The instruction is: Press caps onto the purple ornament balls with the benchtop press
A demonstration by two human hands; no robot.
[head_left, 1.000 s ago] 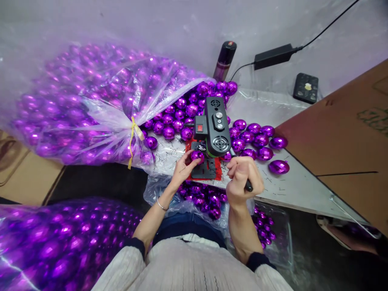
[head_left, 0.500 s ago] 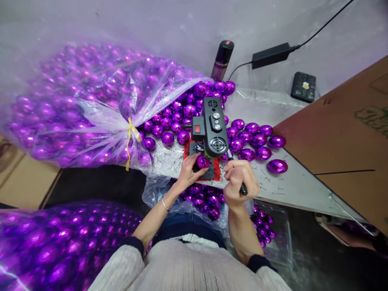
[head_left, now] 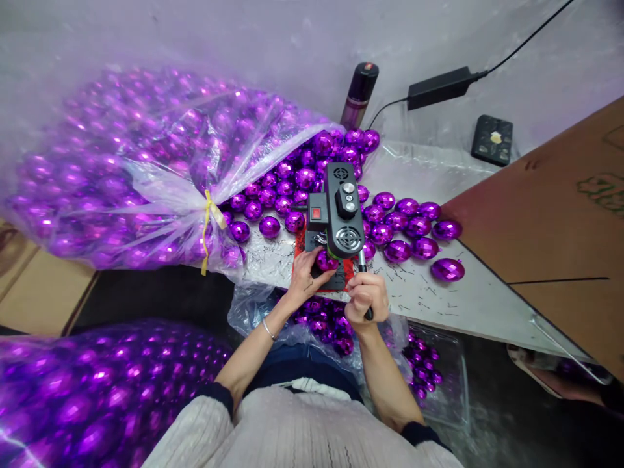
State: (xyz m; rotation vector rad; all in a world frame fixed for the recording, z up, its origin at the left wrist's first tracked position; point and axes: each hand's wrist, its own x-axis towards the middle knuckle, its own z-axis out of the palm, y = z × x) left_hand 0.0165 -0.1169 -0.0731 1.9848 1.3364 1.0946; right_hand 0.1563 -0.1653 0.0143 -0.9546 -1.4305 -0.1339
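Note:
Under the head of a small black press machine (head_left: 344, 208), my left hand (head_left: 306, 278) grips a shiny purple ball ornament (head_left: 325, 260) between thumb and fingers. The ball sits over the machine's dark base plate (head_left: 335, 282), and the head hides its upper part. My right hand (head_left: 368, 300) is wrapped round the black-gripped lever (head_left: 361, 261) on the machine's right side. Beneath the base lies a red mat (head_left: 299, 250). More purple balls (head_left: 397, 251) rest on the white table to the right of the machine.
A big clear bag of purple balls (head_left: 121, 175), tied with yellow string (head_left: 207, 227), fills the left. A spray can (head_left: 359, 95), a power adapter (head_left: 441, 88) and a black box (head_left: 492, 140) stand behind. A cardboard box (head_left: 550, 221) blocks the right. Another filled bag (head_left: 97, 396) lies below left.
My right hand has swung the lever to the left, closer to the machine's base. My left hand stays at the ball.

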